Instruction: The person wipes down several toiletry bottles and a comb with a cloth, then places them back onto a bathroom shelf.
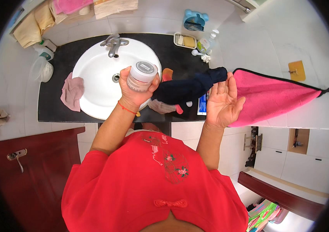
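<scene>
Over the right part of the white basin (91,92), my left hand (133,94) is closed around a small clear jar (138,83) with a white-rimmed lid and a grey label on top. My right hand (223,104) is raised palm up at the counter's right end, fingers stretched out and nothing in the palm. A dark navy cloth (183,89) lies bunched between the two hands. Its far end meets the right fingertips in the picture; whether they touch, I cannot tell.
A chrome tap (114,43) stands behind the basin, and a mauve cloth (73,92) hangs over its left rim. Soap dish (184,40) and pump bottle (207,41) stand at the back right. A pink towel (265,96) hangs right. A blue-and-white tube (202,105) lies beside my right hand.
</scene>
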`<action>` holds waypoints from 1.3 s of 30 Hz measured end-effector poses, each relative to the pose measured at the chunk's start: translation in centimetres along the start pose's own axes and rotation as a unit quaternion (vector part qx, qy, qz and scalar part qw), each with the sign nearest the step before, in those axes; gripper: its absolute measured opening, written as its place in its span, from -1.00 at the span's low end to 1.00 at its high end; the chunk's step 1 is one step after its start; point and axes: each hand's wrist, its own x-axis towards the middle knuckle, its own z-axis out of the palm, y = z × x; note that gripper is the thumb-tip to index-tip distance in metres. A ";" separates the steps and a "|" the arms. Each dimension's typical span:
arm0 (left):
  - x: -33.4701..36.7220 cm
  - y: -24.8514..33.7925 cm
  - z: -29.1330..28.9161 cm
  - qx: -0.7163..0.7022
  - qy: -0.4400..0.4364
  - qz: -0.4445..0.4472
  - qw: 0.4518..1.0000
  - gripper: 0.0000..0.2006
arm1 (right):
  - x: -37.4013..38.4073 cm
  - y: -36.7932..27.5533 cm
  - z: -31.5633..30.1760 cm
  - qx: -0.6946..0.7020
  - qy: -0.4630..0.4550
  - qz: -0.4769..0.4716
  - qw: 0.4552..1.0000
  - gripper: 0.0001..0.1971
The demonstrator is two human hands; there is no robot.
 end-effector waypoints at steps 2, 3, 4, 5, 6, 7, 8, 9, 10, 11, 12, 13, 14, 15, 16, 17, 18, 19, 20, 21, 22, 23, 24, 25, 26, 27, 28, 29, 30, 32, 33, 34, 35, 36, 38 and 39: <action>0.6 -0.8 1.2 0.018 -0.011 0.006 1.000 -0.38 | -0.8 -1.8 -0.7 0.007 0.007 0.011 1.000 -0.39; 0.7 -1.3 2.6 0.029 -0.016 0.006 0.999 -0.38 | -1.3 -2.5 -0.9 -0.011 0.022 0.007 1.000 -0.39; 0.9 -2.2 4.5 0.111 0.030 0.042 0.992 -0.27 | -1.9 -3.3 -0.9 -0.030 0.038 0.004 0.999 -0.40; 0.8 -2.7 5.7 0.127 0.024 0.047 0.990 -0.27 | -2.3 -3.9 -0.9 -0.042 0.052 -0.001 0.998 -0.41; 0.9 -3.1 6.7 0.143 0.017 0.052 0.988 -0.27 | -2.7 -4.5 -0.7 -0.054 0.036 -0.009 0.998 -0.41; 0.8 -3.7 7.6 0.158 0.009 0.056 0.986 -0.27 | -3.1 -5.4 -0.5 -0.082 0.037 -0.002 0.996 -0.41; 0.8 -4.4 8.5 0.172 0.004 0.068 0.983 -0.26 | -3.5 -6.5 -0.2 -0.109 0.036 0.004 0.993 -0.40; 0.6 -4.8 9.3 0.187 -0.019 0.062 0.980 -0.26 | -4.0 -7.5 0.2 -0.138 0.035 0.010 0.990 -0.40; 0.2 -5.1 10.0 0.201 -0.042 0.056 0.977 -0.25 | -4.4 -8.3 0.6 -0.155 0.028 0.015 0.987 -0.41; -0.1 -5.6 10.7 0.212 -0.065 0.052 0.974 -0.24 | -4.6 -9.6 0.9 -0.174 -0.025 0.016 0.984 -0.42; -0.5 -5.9 11.4 0.220 -0.087 0.042 0.971 -0.19 | -4.7 -11.1 1.1 -0.193 -0.080 0.017 0.978 -0.42; -0.7 -6.6 12.3 0.209 -0.120 0.036 0.970 -0.18 | -4.8 -12.7 1.4 -0.212 -0.134 0.020 0.968 -0.43; -0.8 -7.3 13.7 0.198 -0.153 0.029 0.968 -0.17 | -4.9 -14.7 1.8 -0.222 -0.182 0.002 0.958 -0.44; -0.8 -8.3 15.0 0.184 -0.187 0.018 0.965 -0.16 | -5.0 -15.9 2.3 -0.142 -0.185 -0.026 0.972 -0.48; -1.1 -9.9 17.0 0.153 -0.152 0.045 0.976 -0.17 | -4.8 -17.0 2.8 -0.060 -0.194 -0.053 0.978 -0.52; -1.3 -11.4 18.5 0.163 -0.141 0.027 0.976 -0.18 | -5.5 -17.2 4.0 0.086 -0.119 -0.073 0.986 -0.57; -0.8 -13.2 20.0 0.171 -0.142 -0.003 0.975 -0.19 | -5.5 -15.9 2.0 -0.062 -0.070 -0.179 0.979 -0.61; -0.9 -14.0 20.6 0.187 -0.131 -0.006 0.974 -0.20 | -5.3 -13.3 -0.4 -0.193 0.000 -0.244 0.950 -0.64; -0.7 -14.5 20.1 0.199 -0.137 -0.021 0.970 -0.27 | -5.6 -11.4 0.1 -0.105 -0.034 -0.158 0.981 -0.64; -0.5 -15.4 19.3 0.203 -0.097 -0.032 0.974 -0.39 | -5.9 -9.4 0.4 -0.018 -0.066 -0.069 0.995 -0.63; -0.3 -16.1 18.4 0.180 -0.044 -0.052 0.981 -0.44 | -6.7 -7.7 0.5 0.075 -0.092 0.026 0.993 -0.61; -0.1 -16.9 17.2 0.158 0.015 -0.077 0.984 -0.49 | -8.7 -7.4 -0.6 0.097 -0.067 0.094 0.989 -0.59; 0.0 -17.4 15.5 0.163 0.036 -0.081 0.983 -0.56 | -10.8 -6.9 -1.8 0.125 -0.038 0.162 0.978 -0.56; -0.2 -17.6 13.8 0.167 0.048 -0.075 0.982 -0.58 | -14.1 -7.3 -3.9 0.081 0.034 0.209 0.974 -0.52; -0.3 -17.9 12.4 0.142 0.079 -0.072 0.984 -0.58 | -16.0 -8.4 -4.6 0.049 0.060 0.227 0.971 -0.50; -0.4 -18.2 11.5 0.115 0.106 -0.062 0.986 -0.58 | -17.6 -9.5 -5.1 0.017 0.082 0.247 0.965 -0.47; -0.7 -18.8 10.8 0.117 0.153 -0.043 0.980 -0.59 | -18.8 -10.6 -5.6 0.002 0.059 0.241 0.969 -0.47; -0.8 -19.5 10.6 0.114 0.144 -0.056 0.981 -0.60 | -19.0 -11.7 -5.4 -0.014 0.030 0.232 0.972 -0.46; -1.0 -20.1 10.4 0.110 0.134 -0.069 0.982 -0.61 | -19.4 -12.8 -4.4 0.033 0.052 0.222 0.973 -0.50; -1.4 -21.9 10.5 0.108 0.129 -0.074 0.983 -0.63 | -19.8 -14.1 -4.8 -0.051 0.009 0.289 0.956 -0.54; -2.0 -22.3 10.7 0.122 0.107 -0.072 0.984 -0.65 | -19.6 -15.4 -5.0 -0.100 -0.014 0.312 0.945 -0.56; -2.3 -23.7 12.2 0.114 0.246 -0.011 0.963 -0.60 | -20.1 -14.7 -8.8 -0.166 -0.066 0.363 0.915 -0.44; -3.3 -22.8 10.4 0.133 0.220 0.029 0.966 -0.58 | -20.6 -14.1 -6.1 -0.079 -0.057 0.281 0.955 -0.35; -3.9 -21.9 9.1 0.135 0.128 0.016 0.982 -0.55 | -20.7 -12.7 -7.6 -0.012 -0.047 0.264 0.963 -0.22; -5.4 -21.2 9.8 0.147 0.129 0.016 0.981 -0.49 | -18.8 -13.3 -4.2 0.072 -0.018 0.239 0.968 -0.19; -5.5 -21.5 10.2 0.130 0.137 0.011 0.982 -0.48 | -17.9 -13.6 -3.6 0.093 -0.029 0.206 0.974 -0.28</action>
